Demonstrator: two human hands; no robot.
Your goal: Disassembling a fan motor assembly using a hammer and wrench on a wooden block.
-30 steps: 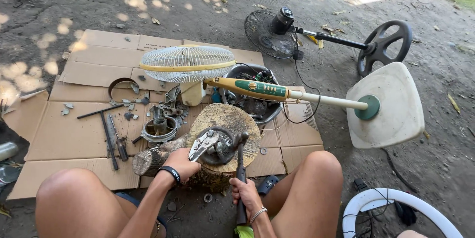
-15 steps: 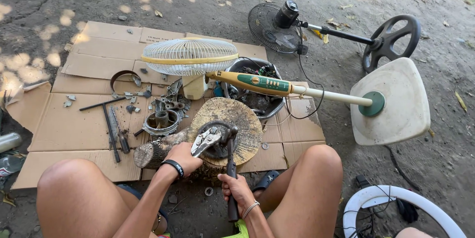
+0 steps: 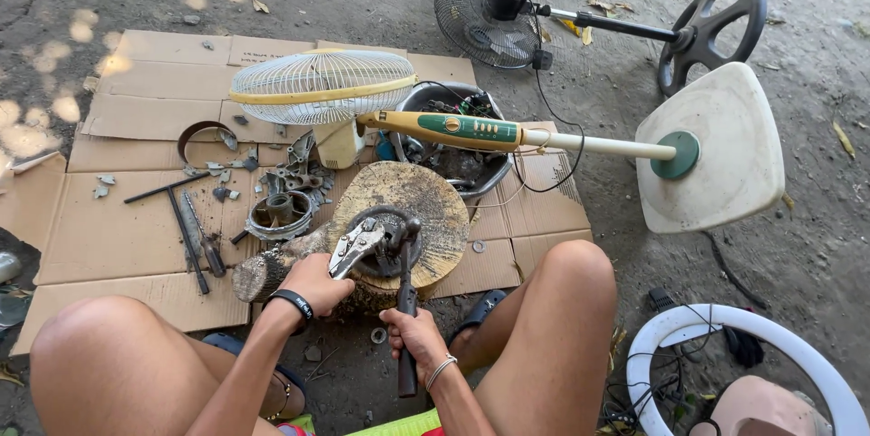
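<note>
View from above a person seated on the ground, bare knees spread either side of a round wood stump point(image 3: 412, 205) w/ a flat cut top; all places below are given relative to that stump.

On the stump's near edge lies a dark round metal part point(image 3: 385, 246). The left hand point(image 3: 315, 280), w/ a black wristband, sits at the stump's near-left edge, fingers wrapped around silver locking pliers point(image 3: 355, 247) whose jaws rest against the metal part. The right hand point(image 3: 414, 334), w/ a thin bracelet, is just in front of the stump, closed in a fist around the dark handle of a hammer point(image 3: 405, 309); the hammer's head is up on the stump, touching the metal part. The two hands are apart, each clamped on its own tool.

Left of the stump, on flattened cardboard point(image 3: 109, 218), are a round motor housing point(image 3: 279, 214), long metal rods and small scrap bits. Just behind the stump: a metal bowl point(image 3: 453, 141) full of wires and parts, and a cream fan grille point(image 3: 322, 84). A fan stand point(image 3: 562, 140) lies on its side behind-right, its cream base point(image 3: 716, 150) well to the right. Farther back, a dark fan point(image 3: 494, 5) lies on the dirt. Near-right, a white ring point(image 3: 752, 368).
</note>
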